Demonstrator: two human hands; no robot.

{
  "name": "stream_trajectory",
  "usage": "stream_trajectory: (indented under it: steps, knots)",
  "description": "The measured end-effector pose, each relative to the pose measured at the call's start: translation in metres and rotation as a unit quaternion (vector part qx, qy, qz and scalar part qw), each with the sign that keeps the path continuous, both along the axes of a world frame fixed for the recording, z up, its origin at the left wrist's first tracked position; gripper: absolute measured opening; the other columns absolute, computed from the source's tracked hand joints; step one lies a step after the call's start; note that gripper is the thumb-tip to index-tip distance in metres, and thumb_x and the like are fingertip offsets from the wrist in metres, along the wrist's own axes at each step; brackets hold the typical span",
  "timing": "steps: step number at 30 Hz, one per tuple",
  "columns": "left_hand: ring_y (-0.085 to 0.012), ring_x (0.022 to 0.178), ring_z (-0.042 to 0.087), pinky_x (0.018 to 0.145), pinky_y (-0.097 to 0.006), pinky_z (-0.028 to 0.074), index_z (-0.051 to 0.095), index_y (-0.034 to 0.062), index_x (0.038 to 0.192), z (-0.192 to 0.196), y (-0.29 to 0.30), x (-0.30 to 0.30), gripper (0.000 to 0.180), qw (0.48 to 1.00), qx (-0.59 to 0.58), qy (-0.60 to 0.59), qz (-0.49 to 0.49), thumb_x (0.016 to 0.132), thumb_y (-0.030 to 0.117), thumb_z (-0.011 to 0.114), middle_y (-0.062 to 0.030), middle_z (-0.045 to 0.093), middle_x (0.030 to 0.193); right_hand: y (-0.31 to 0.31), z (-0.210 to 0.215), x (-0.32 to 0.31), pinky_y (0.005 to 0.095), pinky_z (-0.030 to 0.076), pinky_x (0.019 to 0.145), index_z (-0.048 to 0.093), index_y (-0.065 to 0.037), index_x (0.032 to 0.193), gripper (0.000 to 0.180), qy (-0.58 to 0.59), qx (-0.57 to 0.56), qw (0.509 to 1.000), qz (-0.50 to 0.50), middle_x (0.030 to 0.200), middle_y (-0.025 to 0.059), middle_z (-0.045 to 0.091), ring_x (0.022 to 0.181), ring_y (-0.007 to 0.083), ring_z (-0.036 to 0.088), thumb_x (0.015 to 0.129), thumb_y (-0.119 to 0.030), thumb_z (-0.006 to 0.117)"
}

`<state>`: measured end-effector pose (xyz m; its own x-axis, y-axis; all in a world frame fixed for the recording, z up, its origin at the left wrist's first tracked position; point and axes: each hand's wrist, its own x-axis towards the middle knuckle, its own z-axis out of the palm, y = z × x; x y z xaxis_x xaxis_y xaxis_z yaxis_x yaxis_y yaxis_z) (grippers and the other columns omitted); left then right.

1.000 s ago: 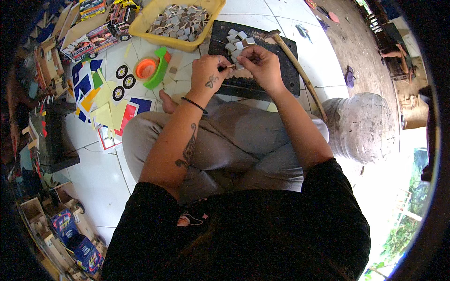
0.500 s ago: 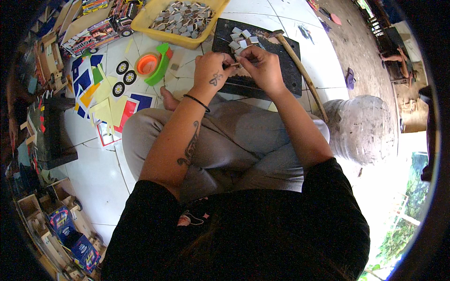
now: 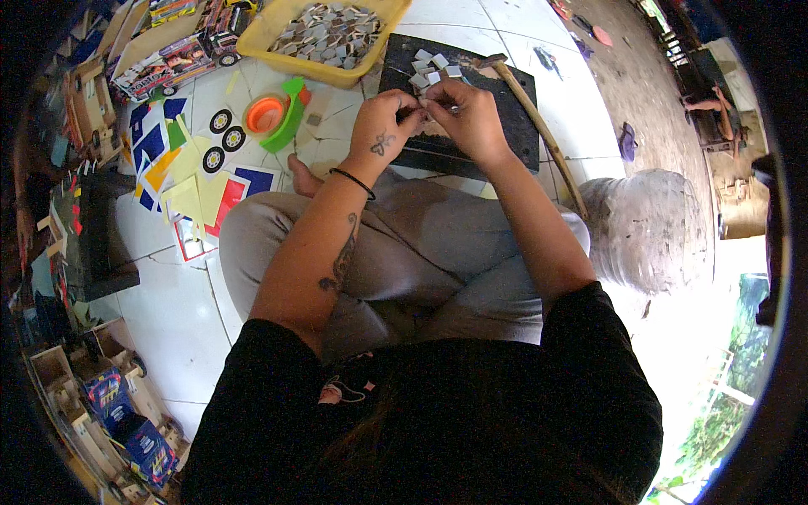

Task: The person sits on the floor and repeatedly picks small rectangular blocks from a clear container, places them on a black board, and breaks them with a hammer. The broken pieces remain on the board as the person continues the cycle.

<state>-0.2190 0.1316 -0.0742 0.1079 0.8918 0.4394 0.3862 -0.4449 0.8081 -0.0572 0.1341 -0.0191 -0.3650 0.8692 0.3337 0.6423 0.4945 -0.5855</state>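
Note:
My left hand (image 3: pixel 380 130) and my right hand (image 3: pixel 471 122) meet fingertip to fingertip above a black slab (image 3: pixel 518 139). Both are closed in a pinch around something small; the fingers hide most of it, so I cannot make it out. Just beyond my fingers, a small heap of grey and white square pieces (image 3: pixel 431 66) lies on the slab. Brown crumbs or bare wood-coloured patches (image 3: pixel 431 135) show on the slab below my hands. A hammer (image 3: pixel 539 118) with a long wooden handle rests across the slab's right side, its handle reaching toward my knee.
A yellow tub (image 3: pixel 341 74) of similar pieces stands far left of the slab. Left of my foot are a green tape dispenser (image 3: pixel 282 130), black toy wheels (image 3: pixel 223 139) and coloured sticker sheets (image 3: pixel 181 198). Toy trucks (image 3: pixel 172 67) line the left; a grey rounded block (image 3: pixel 648 231) stands right.
My hands have shifted slightly and drawn closer together at the fingertips. A small brown piece that showed between them is now mostly covered by fingers.

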Motion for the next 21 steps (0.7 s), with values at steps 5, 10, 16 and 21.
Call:
stream_trajectory:
  steps: [5, 10, 16, 21]
  knots:
    - [-0.0248, 0.071, 0.064, 0.065, -0.032, 0.049, 0.067, 0.002, 0.082, -0.002, 0.0, 0.001, 0.008, 1.0, 0.02, 0.014, 0.004, 0.078, 0.009, 0.068, -0.0113, 0.065, 0.079, 0.003, 0.022, 0.094, 0.0423, 0.046, 0.093, 0.048, -0.004, 0.126, 0.059, -0.226, 0.044, 0.957, -0.176, 0.122, 0.0183, 0.054, 0.114, 0.0347, 0.052, 0.074, -0.017, 0.071]
    - [-0.0274, 0.071, 0.063, 0.065, -0.034, 0.049, 0.066, 0.0009, 0.081, -0.002, 0.0, 0.003, 0.009, 0.998, 0.052, 0.018, 0.003, 0.079, 0.009, 0.067, -0.0116, 0.064, 0.078, -0.031, -0.01, 0.182, 0.0446, 0.048, 0.083, 0.035, -0.003, 0.132, 0.063, -0.223, -0.198, 0.929, -0.218, 0.116, 0.0202, 0.056, 0.101, 0.0372, 0.058, 0.078, -0.009, 0.066]
    - [-0.029, 0.073, 0.063, 0.068, -0.034, 0.049, 0.065, 0.0004, 0.082, 0.0, -0.001, 0.003, 0.01, 0.999, 0.047, 0.026, 0.001, 0.08, 0.011, 0.065, -0.0125, 0.064, 0.08, -0.079, 0.044, 0.15, 0.0275, 0.045, 0.063, 0.045, -0.002, 0.129, 0.038, -0.034, -0.171, 0.969, -0.178, 0.08, 0.0065, 0.057, 0.066, 0.0137, 0.053, 0.092, -0.004, 0.051]
    - [-0.0286, 0.061, 0.059, 0.058, -0.036, 0.047, 0.064, -0.0024, 0.079, -0.001, 0.0, 0.004, 0.011, 0.995, 0.1, 0.013, -0.005, 0.079, 0.008, 0.066, -0.0134, 0.062, 0.075, -0.151, 0.079, 0.09, 0.0293, 0.047, 0.065, 0.044, -0.007, 0.135, 0.039, -0.083, -0.181, 0.969, -0.145, 0.084, 0.0097, 0.06, 0.069, 0.0158, 0.056, 0.095, -0.009, 0.046]
